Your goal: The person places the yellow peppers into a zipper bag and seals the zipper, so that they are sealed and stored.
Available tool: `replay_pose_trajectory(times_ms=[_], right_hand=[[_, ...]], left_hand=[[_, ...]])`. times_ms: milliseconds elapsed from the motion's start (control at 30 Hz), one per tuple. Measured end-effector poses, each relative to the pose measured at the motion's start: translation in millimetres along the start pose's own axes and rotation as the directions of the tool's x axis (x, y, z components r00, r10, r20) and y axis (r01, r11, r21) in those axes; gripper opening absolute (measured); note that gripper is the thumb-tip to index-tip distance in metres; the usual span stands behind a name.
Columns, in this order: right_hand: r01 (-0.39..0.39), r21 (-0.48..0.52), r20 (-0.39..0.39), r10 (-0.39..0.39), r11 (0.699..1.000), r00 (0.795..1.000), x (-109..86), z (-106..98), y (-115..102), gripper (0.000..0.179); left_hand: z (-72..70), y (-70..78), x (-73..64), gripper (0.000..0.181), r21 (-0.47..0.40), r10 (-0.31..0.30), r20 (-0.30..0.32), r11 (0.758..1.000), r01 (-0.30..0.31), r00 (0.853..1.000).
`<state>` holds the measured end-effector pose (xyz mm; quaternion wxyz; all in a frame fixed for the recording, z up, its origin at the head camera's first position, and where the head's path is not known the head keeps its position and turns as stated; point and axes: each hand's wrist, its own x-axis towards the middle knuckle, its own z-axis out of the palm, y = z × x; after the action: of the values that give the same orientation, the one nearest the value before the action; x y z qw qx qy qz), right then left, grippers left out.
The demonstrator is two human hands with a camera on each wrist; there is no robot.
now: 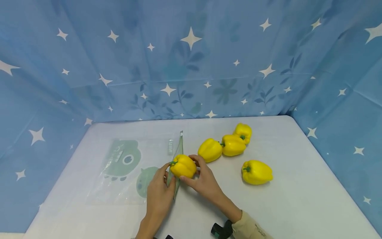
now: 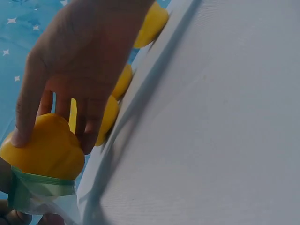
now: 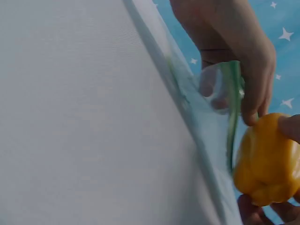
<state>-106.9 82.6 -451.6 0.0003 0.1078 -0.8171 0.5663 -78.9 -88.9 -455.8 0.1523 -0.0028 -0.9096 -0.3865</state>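
Observation:
A yellow bell pepper (image 1: 183, 166) is at the mouth of a clear zip bag (image 1: 125, 194), its green stem end toward the bag. My right hand (image 1: 209, 186) grips the pepper from the right with thumb and fingers. On the other side my left hand (image 1: 158, 196) holds the bag by its green-edged opening. In the right wrist view some left fingers (image 3: 218, 101) show through the clear plastic. The left wrist view has the pepper (image 2: 51, 147) against the bag's green rim (image 2: 47, 183). Part of the left hand is out of that view.
A line of yellow peppers (image 1: 210, 150) (image 1: 233, 145) (image 1: 243, 132) lies behind my right hand. Another pepper (image 1: 257, 172) lies farther right. The bag, printed with green dinosaurs, lies flat on the white table (image 1: 298, 205). A blue star-patterned curtain (image 1: 191, 66) hangs around it.

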Motion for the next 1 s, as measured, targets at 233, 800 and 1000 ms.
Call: replay_pose_trajectory(times_ms=[233,800,1000], right_hand=[[0.032,0.091,-0.012,-0.031,0.995,0.999,-0.8,8,10,0.071],[0.080,0.065,0.036,-0.082,0.995,0.996,-1.5,11,19,0.072],[0.103,0.029,0.033,-0.104,0.994,0.994,-3.0,10,19,0.075]], left_hand=[[-4.7,-4.1,3.8,0.045,-0.125,-0.111,0.007,0.986,0.111,0.994],[-10.0,-1.9,2.1,0.021,-0.187,0.026,-0.152,0.981,-0.055,0.988],[-9.4,-1.5,0.2,0.020,-0.095,0.160,-0.178,0.979,-0.178,0.971]])
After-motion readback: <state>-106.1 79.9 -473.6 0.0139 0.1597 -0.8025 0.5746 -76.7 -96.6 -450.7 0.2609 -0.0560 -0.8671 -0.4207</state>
